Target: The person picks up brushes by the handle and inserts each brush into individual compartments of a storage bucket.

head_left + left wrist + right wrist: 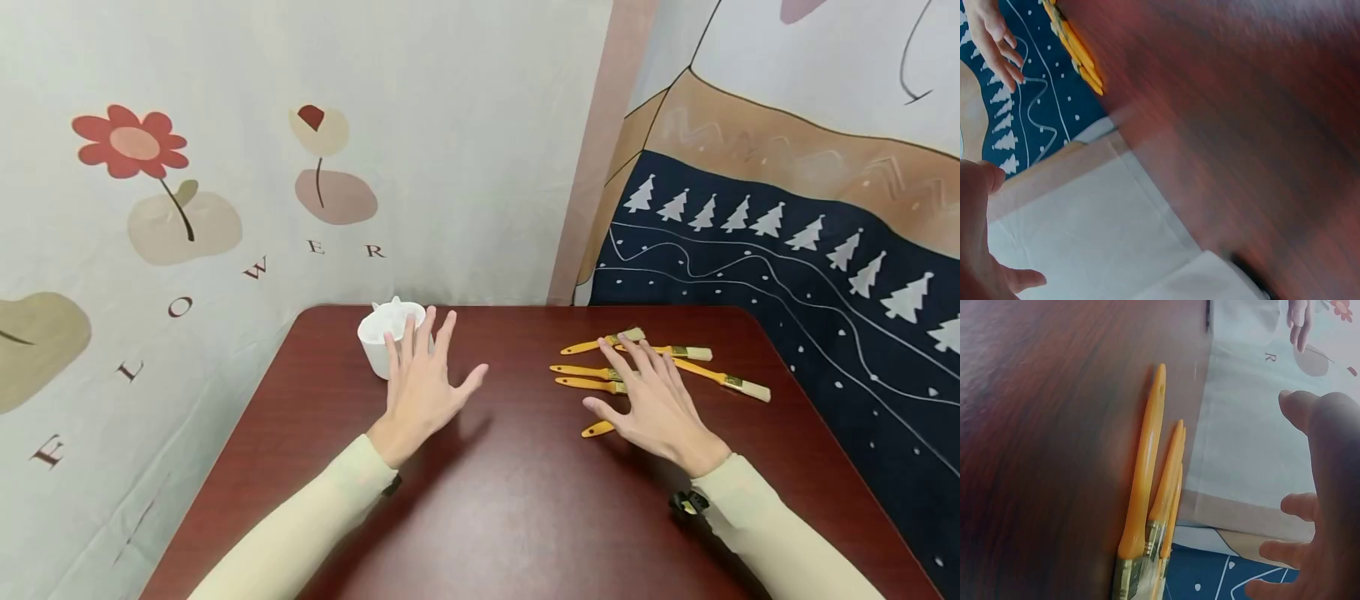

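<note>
My left hand (424, 387) hovers with spread fingers over the left part of the table, its fingertips overlapping a white cup (375, 337) with small pointed ears on its rim. Nothing is in that hand. On the right, my right hand (660, 408) is held above several paintbrushes (585, 371) with yellow handles and pale bristles, fingers extended and holding nothing. One brush (746, 388) points out to the right; another brush (597, 429) lies mostly hidden under the hand. In the right wrist view a yellow handle (1144, 469) lies below the raised fingers (1297, 506).
The dark red-brown table (495, 500) reaches back to a pale curtain (480, 150) printed with flowers and letters. A navy cloth (750, 275) with white trees hangs along the right side. Each wrist wears a dark strap device (688, 502) below the sleeve.
</note>
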`<state>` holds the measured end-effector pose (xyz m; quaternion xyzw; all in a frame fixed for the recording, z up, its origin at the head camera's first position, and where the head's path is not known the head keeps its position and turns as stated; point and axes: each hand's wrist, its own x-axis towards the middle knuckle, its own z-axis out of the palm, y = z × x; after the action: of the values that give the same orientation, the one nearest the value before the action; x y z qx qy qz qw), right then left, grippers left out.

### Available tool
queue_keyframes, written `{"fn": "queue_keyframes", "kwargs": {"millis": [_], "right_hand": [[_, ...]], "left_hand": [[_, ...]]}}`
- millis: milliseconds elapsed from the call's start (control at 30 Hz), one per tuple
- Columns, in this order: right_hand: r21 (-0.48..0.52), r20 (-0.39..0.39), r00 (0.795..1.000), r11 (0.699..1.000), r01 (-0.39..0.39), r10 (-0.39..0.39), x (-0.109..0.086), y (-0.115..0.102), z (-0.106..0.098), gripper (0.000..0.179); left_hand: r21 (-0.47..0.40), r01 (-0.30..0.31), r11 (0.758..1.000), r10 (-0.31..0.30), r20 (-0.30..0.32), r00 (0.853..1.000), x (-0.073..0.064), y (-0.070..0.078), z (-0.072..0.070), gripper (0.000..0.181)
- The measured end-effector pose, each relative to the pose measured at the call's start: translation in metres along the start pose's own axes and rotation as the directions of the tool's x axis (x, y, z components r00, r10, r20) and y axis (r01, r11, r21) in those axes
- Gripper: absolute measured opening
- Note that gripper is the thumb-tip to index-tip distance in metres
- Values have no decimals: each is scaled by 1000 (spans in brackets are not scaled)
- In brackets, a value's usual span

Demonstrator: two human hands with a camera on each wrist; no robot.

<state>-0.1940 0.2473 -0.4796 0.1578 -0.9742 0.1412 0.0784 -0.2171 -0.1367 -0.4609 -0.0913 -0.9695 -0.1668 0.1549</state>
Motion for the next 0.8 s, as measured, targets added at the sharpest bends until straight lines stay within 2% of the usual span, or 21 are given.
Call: {"fn": "queue_keyframes", "kwargs": {"millis": [67,200,333,433,533,600,800], "right_hand": [[5,5,1000,1000,0,0,2,-2,2,104],[17,11,1000,1000,3,-3,5,-7,4,103],[28,8,1000,999,16,-16,8,-11,5,102],[38,0,1000,999,20,-20,8,-14,7,102],[51,-5,1000,998,26,-26,10,-17,8,101],[60,-8,1000,998,29,-29,11,-18,8,101],[76,-16,999,996,42,-41,16,-23,8,101]], "left_hand": [[-8,4,1000,-4,-28,1000,3,-6,-1,101],[-41,6,999,-11,-121,993,12,-24,-1,101],[-86,18,996,-37,-221,975,20,-47,1,106],[-143,46,989,-84,-273,958,25,-62,2,114],[-219,89,972,-152,-293,944,29,-75,2,120],[-265,117,957,-194,-285,939,31,-81,3,122],[-352,196,915,-279,-202,939,34,-94,7,126]]}}
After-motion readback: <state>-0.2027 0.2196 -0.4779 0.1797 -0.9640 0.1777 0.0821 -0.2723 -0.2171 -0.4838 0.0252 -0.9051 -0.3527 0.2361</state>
